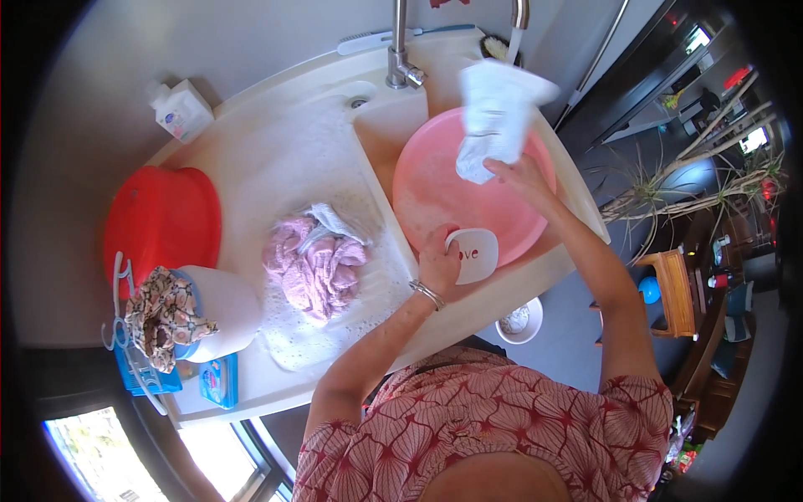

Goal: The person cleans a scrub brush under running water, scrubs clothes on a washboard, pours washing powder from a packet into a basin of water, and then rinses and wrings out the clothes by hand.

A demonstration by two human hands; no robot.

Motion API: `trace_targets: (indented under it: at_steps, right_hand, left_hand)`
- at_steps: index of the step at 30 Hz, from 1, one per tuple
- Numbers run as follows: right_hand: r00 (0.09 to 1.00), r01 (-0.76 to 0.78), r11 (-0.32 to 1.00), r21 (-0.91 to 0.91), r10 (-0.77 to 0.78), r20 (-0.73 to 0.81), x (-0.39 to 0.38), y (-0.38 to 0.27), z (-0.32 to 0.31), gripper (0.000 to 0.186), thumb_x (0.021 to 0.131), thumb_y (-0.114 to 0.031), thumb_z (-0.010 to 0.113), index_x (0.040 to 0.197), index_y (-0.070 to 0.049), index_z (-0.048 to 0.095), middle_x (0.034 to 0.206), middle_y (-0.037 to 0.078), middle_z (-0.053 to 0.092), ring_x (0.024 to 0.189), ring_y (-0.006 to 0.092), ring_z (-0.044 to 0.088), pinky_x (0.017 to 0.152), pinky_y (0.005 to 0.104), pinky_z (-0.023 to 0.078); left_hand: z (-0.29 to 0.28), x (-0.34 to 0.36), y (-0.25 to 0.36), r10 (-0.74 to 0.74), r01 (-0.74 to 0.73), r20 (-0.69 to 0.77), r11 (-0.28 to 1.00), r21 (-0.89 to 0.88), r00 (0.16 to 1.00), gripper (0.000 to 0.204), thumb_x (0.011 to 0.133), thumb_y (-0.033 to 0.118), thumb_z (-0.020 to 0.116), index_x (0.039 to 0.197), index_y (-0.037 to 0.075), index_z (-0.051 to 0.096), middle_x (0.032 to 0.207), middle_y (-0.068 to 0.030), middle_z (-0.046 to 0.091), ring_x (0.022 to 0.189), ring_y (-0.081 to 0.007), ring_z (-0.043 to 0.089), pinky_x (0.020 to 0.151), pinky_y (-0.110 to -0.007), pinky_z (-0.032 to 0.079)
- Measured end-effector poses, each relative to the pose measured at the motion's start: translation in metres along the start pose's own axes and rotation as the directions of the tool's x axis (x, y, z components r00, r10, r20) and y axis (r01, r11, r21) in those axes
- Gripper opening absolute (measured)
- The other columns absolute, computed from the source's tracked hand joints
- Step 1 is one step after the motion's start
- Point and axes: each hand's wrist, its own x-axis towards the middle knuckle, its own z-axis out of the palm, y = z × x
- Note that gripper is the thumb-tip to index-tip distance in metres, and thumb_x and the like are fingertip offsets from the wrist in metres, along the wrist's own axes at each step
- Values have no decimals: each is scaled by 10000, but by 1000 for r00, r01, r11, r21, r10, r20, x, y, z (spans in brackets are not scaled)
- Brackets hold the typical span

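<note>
My right hand (pixel 520 177) holds a white cloth (pixel 495 117) up over a pink basin (pixel 435 201), just under the running tap spout (pixel 519 21). The cloth is blurred and hangs down into the basin's space. My left hand (pixel 438 259) grips the near rim of the pink basin, next to a white tab (pixel 475 253) at the rim. A metal bangle sits on my left wrist. The basin rests in the sink (pixel 381 134) on the right side of the counter.
A soapy pile of pink and white laundry (pixel 316 263) lies on the white washboard counter (pixel 251 167). A red basin (pixel 161 219), a white container with a patterned cloth (pixel 167 314), blue packets (pixel 219 381), a detergent bottle (pixel 180 109) and a brush (pixel 376 38) stand around.
</note>
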Motion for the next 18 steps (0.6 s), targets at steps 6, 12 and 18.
trace_targets:
  at_steps: [6, 12, 18]
  right_hand:
    - [904, 426, 892, 149, -425, -42, 97, -39, 55, 390, 791, -284, 622, 1058, -4, 581, 902, 70, 622, 844, 123, 569, 724, 263, 446]
    - [940, 308, 921, 237, -334, 75, 201, -115, 152, 492, 662, -367, 704, 962, 14, 617, 837, 100, 633, 750, 171, 595, 660, 281, 465]
    - [946, 323, 944, -68, -324, -15, 272, -154, 192, 470, 656, -348, 712, 991, -33, 616, 869, 112, 641, 765, 183, 596, 698, 297, 466]
  left_hand:
    - [5, -4, -1, 22, -23, 28, 999, 47, 999, 247, 767, 37, 532, 1014, 50, 542, 976, -171, 563, 924, -333, 541, 803, -386, 442]
    - [11, -3, -10, 56, -60, 73, 996, 61, 996, 264, 776, 45, 534, 1038, 76, 523, 981, -169, 543, 918, -368, 520, 783, -420, 440]
    - [13, -5, -5, 51, -47, 105, 998, -43, 993, 315, 745, -37, 509, 1052, 27, 474, 981, -206, 499, 927, -390, 476, 821, -425, 398]
